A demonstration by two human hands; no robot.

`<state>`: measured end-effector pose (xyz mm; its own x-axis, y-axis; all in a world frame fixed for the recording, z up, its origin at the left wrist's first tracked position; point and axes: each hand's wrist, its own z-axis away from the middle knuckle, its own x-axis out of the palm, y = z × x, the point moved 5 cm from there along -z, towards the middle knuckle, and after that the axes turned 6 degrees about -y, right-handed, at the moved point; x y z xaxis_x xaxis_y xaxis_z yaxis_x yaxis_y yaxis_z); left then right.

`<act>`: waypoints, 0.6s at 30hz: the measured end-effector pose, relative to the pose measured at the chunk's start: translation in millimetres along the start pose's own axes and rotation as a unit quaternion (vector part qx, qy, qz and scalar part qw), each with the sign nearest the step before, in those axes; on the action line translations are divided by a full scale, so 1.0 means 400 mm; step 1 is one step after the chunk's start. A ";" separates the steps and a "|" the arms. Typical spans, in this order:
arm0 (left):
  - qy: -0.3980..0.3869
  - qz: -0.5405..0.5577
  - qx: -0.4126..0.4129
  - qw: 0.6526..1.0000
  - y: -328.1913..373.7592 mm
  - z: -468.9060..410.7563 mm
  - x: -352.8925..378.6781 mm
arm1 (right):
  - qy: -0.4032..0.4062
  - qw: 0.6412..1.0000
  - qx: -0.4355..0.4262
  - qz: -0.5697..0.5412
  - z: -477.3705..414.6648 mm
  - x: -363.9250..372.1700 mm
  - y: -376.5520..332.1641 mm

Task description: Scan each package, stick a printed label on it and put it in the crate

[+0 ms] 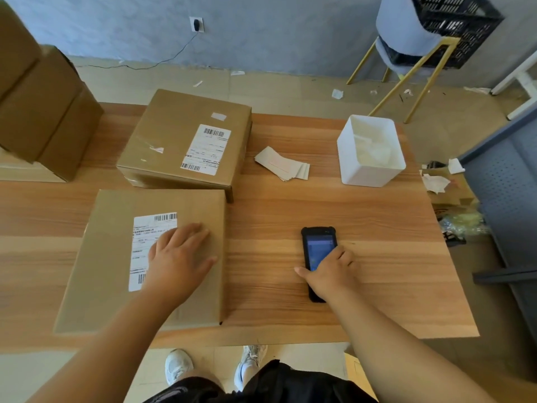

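Note:
A flat cardboard package (pixel 116 286) lies at the near left of the wooden table (pixel 348 301), with a white barcode label (pixel 142 237) on top. My left hand (pixel 178 257) rests flat on this package, fingers spread, partly covering the label. A second labelled package (pixel 162 135) sits behind it. My right hand (pixel 331 271) lies over a black handheld scanner (pixel 315 242) resting on the table, its screen lit, fingers curled around its lower half. A small stack of printed labels (pixel 283 164) lies at mid table. Black crates (pixel 456 27) stand far right.
A white square bin (pixel 348 158) with crumpled paper stands at the back right of the table. Stacked cardboard boxes (pixel 37 112) fill the far left. A chair with gold legs (pixel 406 68) holds the crates. Paper scraps litter the floor.

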<state>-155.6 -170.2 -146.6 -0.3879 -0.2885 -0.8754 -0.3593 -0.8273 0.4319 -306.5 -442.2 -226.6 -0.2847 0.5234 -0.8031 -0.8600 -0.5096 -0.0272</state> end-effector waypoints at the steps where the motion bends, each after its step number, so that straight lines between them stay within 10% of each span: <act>1: 0.003 -0.001 0.003 1.000 0.000 0.002 0.002 | 0.003 1.000 -0.001 -0.001 -0.005 -0.002 -0.004; 9: -0.003 0.044 0.027 0.999 -0.008 -0.002 -0.020 | -0.022 0.992 0.026 -0.119 0.007 -0.055 -0.029; 18: 0.055 0.108 0.037 0.992 -0.097 0.086 -0.111 | 0.018 0.966 -0.185 -0.177 0.190 -0.186 -0.193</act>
<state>-153.6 -109.0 -117.1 -0.3684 -0.5097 -0.7775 -0.3411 -0.7039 0.6230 -251.1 -390.1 -119.6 0.0210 0.6888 -0.7247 -0.6878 -0.5161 -0.5105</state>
